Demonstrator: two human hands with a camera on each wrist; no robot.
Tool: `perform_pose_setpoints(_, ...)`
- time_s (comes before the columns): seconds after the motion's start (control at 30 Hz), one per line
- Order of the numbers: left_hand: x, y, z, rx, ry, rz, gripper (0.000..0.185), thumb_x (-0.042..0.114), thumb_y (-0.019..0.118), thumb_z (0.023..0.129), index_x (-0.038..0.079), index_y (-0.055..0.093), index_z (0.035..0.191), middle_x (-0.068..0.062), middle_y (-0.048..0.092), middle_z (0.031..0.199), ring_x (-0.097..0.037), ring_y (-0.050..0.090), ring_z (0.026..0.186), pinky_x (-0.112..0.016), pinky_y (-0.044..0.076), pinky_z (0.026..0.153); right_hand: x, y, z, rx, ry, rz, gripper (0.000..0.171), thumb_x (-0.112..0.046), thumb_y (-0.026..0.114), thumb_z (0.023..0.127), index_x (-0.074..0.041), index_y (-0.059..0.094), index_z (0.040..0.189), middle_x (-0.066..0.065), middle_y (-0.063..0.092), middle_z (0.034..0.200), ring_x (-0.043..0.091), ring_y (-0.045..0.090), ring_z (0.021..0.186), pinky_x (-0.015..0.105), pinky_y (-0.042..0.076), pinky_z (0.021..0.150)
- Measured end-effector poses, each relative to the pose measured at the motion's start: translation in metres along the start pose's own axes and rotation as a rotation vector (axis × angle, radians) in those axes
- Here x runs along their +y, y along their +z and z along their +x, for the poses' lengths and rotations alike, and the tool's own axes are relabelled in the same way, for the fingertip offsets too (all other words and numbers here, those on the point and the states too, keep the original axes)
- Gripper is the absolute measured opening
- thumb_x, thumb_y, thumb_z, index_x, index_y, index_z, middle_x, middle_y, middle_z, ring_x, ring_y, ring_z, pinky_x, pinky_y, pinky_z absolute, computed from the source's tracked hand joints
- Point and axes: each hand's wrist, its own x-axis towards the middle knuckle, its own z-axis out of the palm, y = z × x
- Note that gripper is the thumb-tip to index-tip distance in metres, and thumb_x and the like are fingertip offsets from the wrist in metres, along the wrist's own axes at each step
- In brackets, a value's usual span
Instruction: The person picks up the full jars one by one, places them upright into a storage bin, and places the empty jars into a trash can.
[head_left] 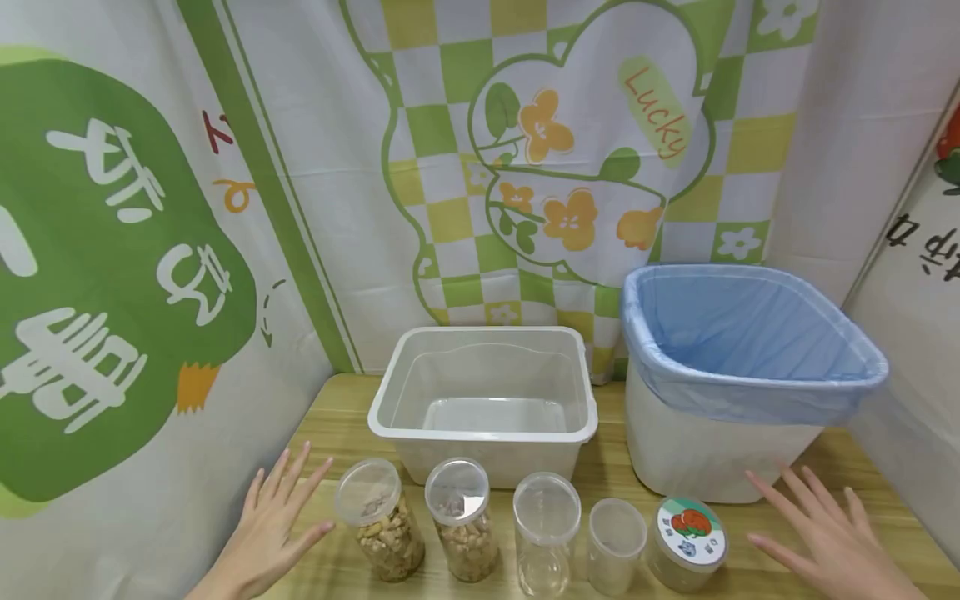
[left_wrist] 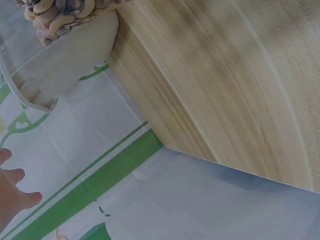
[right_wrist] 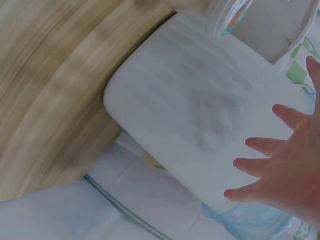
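Note:
My left hand (head_left: 272, 525), fingers spread, hovers at the left of a row of clear plastic jars and holds nothing. Nearest to it is a lidded jar of nuts (head_left: 392, 537), with a second nut jar (head_left: 468, 546) beside it. Then come a tall clear jar (head_left: 545, 533) and a smaller clear jar (head_left: 615, 546), both looking empty. At the row's right end stands a short tub (head_left: 686, 542) with a printed lid showing red fruit. Past that tub, my right hand (head_left: 832, 533) is spread with nothing in it; the right wrist view also shows its fingers (right_wrist: 260, 165) apart.
Behind the jars sits a white plastic basin (head_left: 480, 436) on the wooden table (head_left: 322, 433). To its right stands a white bin (head_left: 697, 458) lined with a blue bag (head_left: 750, 333). A patterned cloth (head_left: 465, 167) hangs behind and at both sides.

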Motion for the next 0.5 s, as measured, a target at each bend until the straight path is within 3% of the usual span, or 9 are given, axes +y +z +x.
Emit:
perform_pose_setpoints(0.13,0.002,-0.003,0.002,0.038,0.014,-0.022,0.064,0.038,0.058,0.081,0.014,0.035,0.136,-0.004,0.008,0.148,-0.02,-0.003,0.134,-0.038,-0.009,0.105,-0.009,-0.005,0.005,0.026,-0.06,0.039,0.072,-0.037,0.061,0.08,-0.025,0.024,0.14,0.028,0.027,0.135,0.035,-0.001,0.132,0.053,-0.02,0.097)
perform_pose_setpoints(0.33,0.008,-0.009,0.006,0.092,0.046,-0.051,0.062,0.037,0.06,0.08,0.01,0.04,0.132,-0.011,0.019,0.145,-0.018,0.003,0.134,-0.029,-0.005,0.106,-0.028,-0.014,0.018,0.047,-0.147,0.125,0.067,-0.033,0.064,0.079,-0.022,0.032,0.137,0.023,0.033,0.133,0.041,0.029,0.119,0.051,-0.009,0.103)
perform_pose_setpoints(0.5,0.015,-0.013,0.009,0.104,0.045,-0.07,0.061,0.035,0.062,0.078,0.009,0.042,0.13,-0.016,0.028,0.14,-0.018,0.011,0.133,-0.027,-0.002,0.105,-0.043,-0.018,0.032,0.048,-0.195,0.145,0.065,-0.034,0.065,0.078,-0.022,0.036,0.135,0.019,0.033,0.135,0.04,0.034,0.115,0.048,0.005,0.105)
